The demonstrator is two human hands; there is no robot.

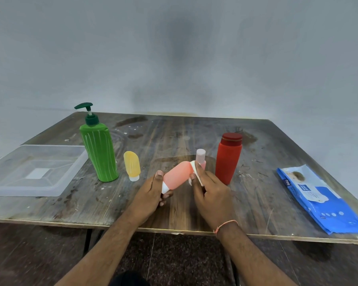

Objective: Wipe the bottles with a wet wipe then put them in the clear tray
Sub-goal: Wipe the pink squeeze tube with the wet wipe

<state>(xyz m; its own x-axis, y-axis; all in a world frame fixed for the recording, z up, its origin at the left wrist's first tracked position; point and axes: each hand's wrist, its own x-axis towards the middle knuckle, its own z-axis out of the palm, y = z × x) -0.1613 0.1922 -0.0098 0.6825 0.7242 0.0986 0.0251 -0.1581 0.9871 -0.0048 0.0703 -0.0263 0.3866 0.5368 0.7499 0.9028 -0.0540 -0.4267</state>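
My left hand (151, 191) grips a small coral-pink squeeze bottle (177, 173) by its white cap end, holding it tilted above the table's middle. My right hand (210, 193) presses a white wet wipe (195, 172) against the bottle's far end. A tall green pump bottle (99, 149), a small yellow bottle (132, 165), a small pale pink bottle (201, 155) and a red bottle (228, 157) stand on the table. The clear tray (36, 170) lies at the left with no bottle in it.
A blue pack of wet wipes (318, 200) lies at the right, near the front edge. The worn wooden table (174, 131) backs onto a grey wall. Its front edge runs just under my wrists, dark floor below.
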